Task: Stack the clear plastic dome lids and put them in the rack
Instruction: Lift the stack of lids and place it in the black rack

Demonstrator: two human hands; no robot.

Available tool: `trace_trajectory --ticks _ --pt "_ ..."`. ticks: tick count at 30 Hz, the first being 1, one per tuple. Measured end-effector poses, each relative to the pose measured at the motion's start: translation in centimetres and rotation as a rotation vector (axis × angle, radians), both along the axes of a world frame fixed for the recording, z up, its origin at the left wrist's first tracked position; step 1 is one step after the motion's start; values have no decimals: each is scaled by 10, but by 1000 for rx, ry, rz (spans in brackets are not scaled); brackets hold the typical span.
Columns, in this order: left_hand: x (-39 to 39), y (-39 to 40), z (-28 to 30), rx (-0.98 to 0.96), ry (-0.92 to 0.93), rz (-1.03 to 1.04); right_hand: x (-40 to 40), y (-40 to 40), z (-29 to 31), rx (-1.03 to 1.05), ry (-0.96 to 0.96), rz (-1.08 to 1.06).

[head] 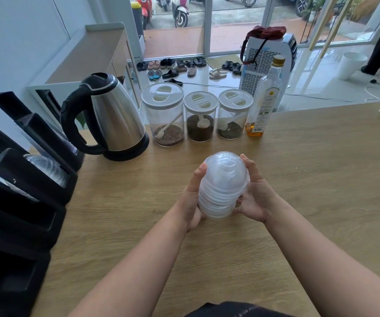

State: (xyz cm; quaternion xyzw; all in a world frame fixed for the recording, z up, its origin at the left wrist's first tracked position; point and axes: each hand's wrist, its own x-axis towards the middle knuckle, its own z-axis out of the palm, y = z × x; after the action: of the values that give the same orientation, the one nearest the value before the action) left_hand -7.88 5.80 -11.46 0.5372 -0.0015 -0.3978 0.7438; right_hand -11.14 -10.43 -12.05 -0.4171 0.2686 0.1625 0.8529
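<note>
- While both hands clamp it, the stack of dome lids [224, 187] sits mid-frame above the worktop [310, 179], domes pointing away.
- Left hand [192, 202] grips the stack's left side, right hand [256, 193] the right side.
- Black rack [24, 202] at left edge of frame; more clear lids [47, 168] in one slot.
- Kettle [109, 115], three jars [199, 115] and a bottle [264, 104] line the upper centre.
</note>
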Motion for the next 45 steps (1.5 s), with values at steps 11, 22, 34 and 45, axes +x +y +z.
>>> trace_trajectory --ticks 11,22,34,45 --pt "-10 0 6 49 -6 16 -6 -2 4 28 4 98" --pt "-19 8 27 97 -39 45 -16 12 36 46 -100 87" --pt "-30 8 60 41 -47 234 -21 20 101 -89 -156 151" --pt "-36 15 95 -9 -55 440 -21 29 149 -117 -151 260"
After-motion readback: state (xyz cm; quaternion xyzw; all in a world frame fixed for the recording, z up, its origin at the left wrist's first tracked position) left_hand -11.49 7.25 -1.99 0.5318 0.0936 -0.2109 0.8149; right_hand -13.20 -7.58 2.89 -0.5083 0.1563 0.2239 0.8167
